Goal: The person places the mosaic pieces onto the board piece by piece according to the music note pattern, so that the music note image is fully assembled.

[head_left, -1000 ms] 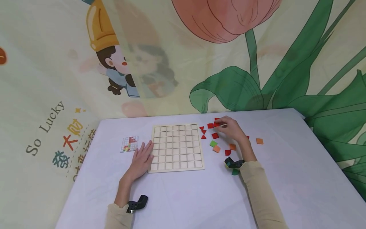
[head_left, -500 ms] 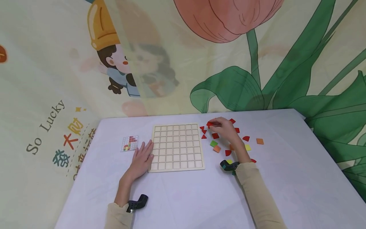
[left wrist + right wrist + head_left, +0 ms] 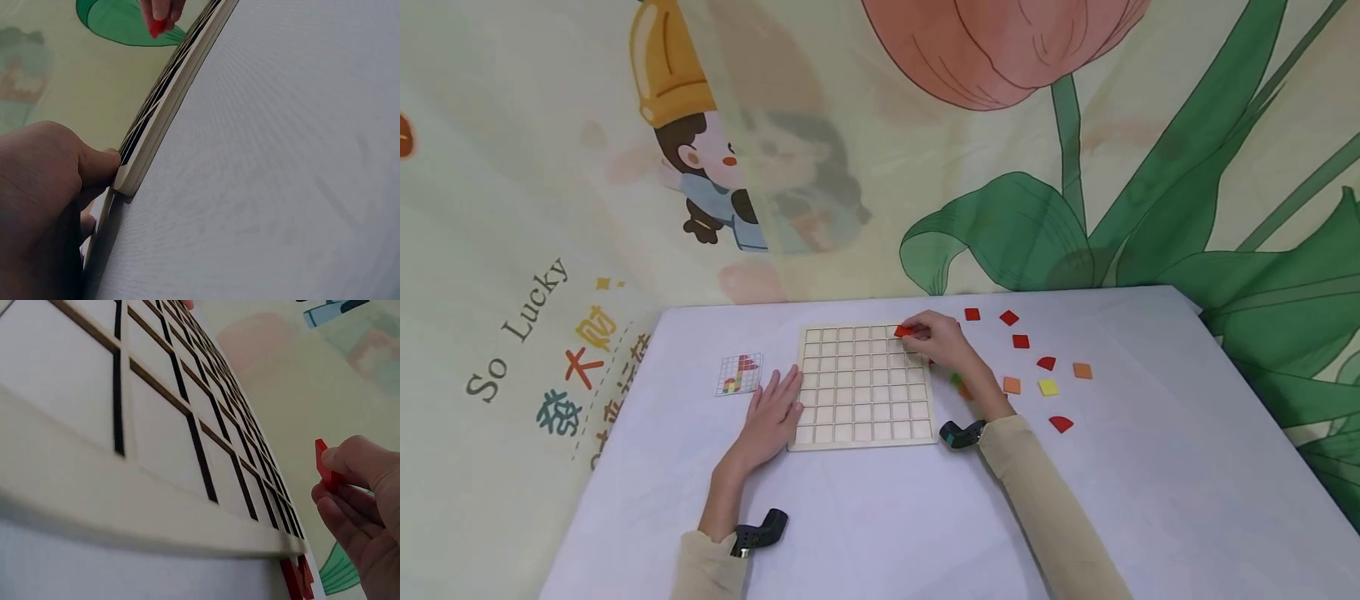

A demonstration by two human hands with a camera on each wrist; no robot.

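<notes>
My right hand [image 3: 934, 337] pinches a small flat red tile [image 3: 903, 331] between thumb and fingertips, over the far right corner of the wooden grid board [image 3: 863, 447]. In the right wrist view the red tile [image 3: 325, 465] is tilted nearly edge-on and held clear of the board. My left hand [image 3: 769, 421] lies with straight fingers along the board's left edge. Seen from the left wrist, its thumb touches the board's rim [image 3: 169, 106] near a corner. The cells that show in the board hold no tiles.
A small card [image 3: 740, 375] with a coloured grid pattern lies left of the board. To its right are scattered red tiles [image 3: 1020, 342], orange tiles [image 3: 1082, 371], a yellow tile [image 3: 1048, 387] and red quarter-rounds [image 3: 1061, 424]. My right forearm hides some pieces.
My right hand has moved left from the red tiles to over the board's far right corner, carrying one red tile. My left hand has stayed at the board's edge.
</notes>
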